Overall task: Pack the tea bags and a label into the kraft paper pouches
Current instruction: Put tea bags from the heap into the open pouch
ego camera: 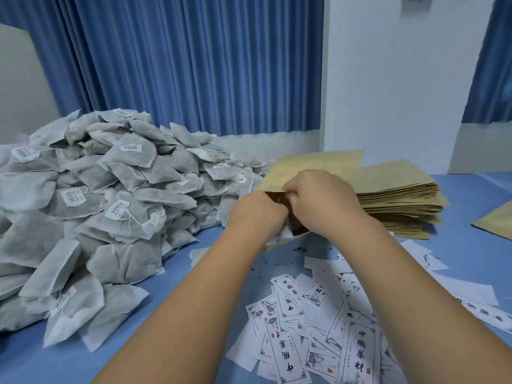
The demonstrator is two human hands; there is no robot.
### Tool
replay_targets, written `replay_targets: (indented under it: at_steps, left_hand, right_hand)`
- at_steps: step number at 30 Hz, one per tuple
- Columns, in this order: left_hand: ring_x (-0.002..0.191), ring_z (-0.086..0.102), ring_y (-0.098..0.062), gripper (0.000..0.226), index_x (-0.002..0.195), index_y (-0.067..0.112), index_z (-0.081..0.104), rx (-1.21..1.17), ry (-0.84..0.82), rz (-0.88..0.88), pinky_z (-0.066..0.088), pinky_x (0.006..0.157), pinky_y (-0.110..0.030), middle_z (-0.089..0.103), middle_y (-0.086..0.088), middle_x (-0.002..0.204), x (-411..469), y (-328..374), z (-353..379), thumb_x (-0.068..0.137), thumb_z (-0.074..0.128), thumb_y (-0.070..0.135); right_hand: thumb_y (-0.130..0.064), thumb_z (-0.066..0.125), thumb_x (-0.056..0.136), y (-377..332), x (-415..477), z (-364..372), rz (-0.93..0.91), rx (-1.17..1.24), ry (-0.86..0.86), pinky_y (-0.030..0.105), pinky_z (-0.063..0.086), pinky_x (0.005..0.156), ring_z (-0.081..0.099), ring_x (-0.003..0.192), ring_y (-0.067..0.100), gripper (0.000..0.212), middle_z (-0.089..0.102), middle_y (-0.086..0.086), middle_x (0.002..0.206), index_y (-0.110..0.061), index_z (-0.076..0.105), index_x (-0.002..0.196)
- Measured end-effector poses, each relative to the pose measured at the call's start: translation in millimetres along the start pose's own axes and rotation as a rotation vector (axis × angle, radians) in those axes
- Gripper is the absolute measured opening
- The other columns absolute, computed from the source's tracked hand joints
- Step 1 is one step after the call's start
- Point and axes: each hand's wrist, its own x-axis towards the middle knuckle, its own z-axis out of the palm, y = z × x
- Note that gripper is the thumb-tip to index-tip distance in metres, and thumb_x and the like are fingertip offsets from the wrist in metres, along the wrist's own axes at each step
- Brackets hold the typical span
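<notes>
On the blue table cover [194, 314] the two hands meet close together at the mouth of one kraft pouch [313, 164], which is lifted above the table near the middle of the view. The right hand [318, 195] has its fingers curled over the upper edge of the mouth and pinches the paper there. The left hand [260, 214] is pushed inside the opening up to the knuckles, so its fingers are hidden and I cannot tell whether they grip something. A piece of white tea bag [283, 234] shows at the mouth, just under this hand. At the left lies a big pile of tea bags [110, 189], grey-white, with strings and small white tags. The tags carry barcodes and small print, too small to read. Behind the right hand, touching the held pouch, stands a stack of pouches [399, 200], flat and plain, with no print visible. One more single pouch [496, 224] lies at the right edge. In front, below the forearms, many labels [318, 328] are scattered on the table, overlapping. They are white with a dark frame, a small ink drawing, a red seal and large characters that seem to read 中国药材. Some dark crumbs [300, 249] lie near the pouch. Behind the table hangs a blue curtain [194, 65], beside a white wall [388, 79].
</notes>
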Motion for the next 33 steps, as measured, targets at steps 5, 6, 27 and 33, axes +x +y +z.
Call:
replay_targets:
  at_steps: [5,6,27,33]
  left_hand:
    - [0.051,0.055,-0.021,0.018,0.078,0.011,0.059,-0.46,-0.072,-0.232,0.048,0.047,-0.023,0.061,-0.007,0.069,-1,-9,-18,0.085,0.062,0.028]
    - [0.05,0.053,-0.019,0.019,0.078,0.013,0.059,-0.538,-0.068,-0.25,0.046,0.042,-0.02,0.06,-0.006,0.07,-2,-10,-20,0.084,0.065,0.03]
    - [0.092,0.054,-0.027,0.013,0.101,0.01,0.062,-0.394,0.115,0.458,0.043,0.083,-0.034,0.058,-0.002,0.094,-38,0,-2,0.091,0.06,0.018]
    - [0.111,0.052,-0.015,0.032,0.121,0.028,0.059,0.108,0.329,0.191,0.045,0.089,-0.033,0.053,0.006,0.122,-56,-78,3,0.091,0.053,0.037]
  right_hand:
    - [-0.014,0.048,0.088,5,0,-2,0.021,-0.002,-0.032,0.025,0.024,0.05,0.053,0.077,0.024,0.022,0.056,-0.002,0.084,-0.027,0.063,0.077]
    - [-0.014,0.048,0.088,6,0,-2,0.015,0.005,-0.029,0.026,0.024,0.05,0.053,0.078,0.024,0.023,0.056,-0.002,0.084,-0.027,0.062,0.077]
    - [-0.024,0.045,0.093,13,2,-20,0.138,0.048,0.171,0.029,0.031,0.058,0.051,0.076,0.028,0.024,0.062,0.001,0.089,-0.025,0.065,0.081]
    - [-0.024,0.049,0.092,21,5,-9,0.224,0.071,-0.069,0.027,0.033,0.068,0.052,0.087,0.026,0.033,0.062,0.0,0.111,-0.044,0.064,0.114]
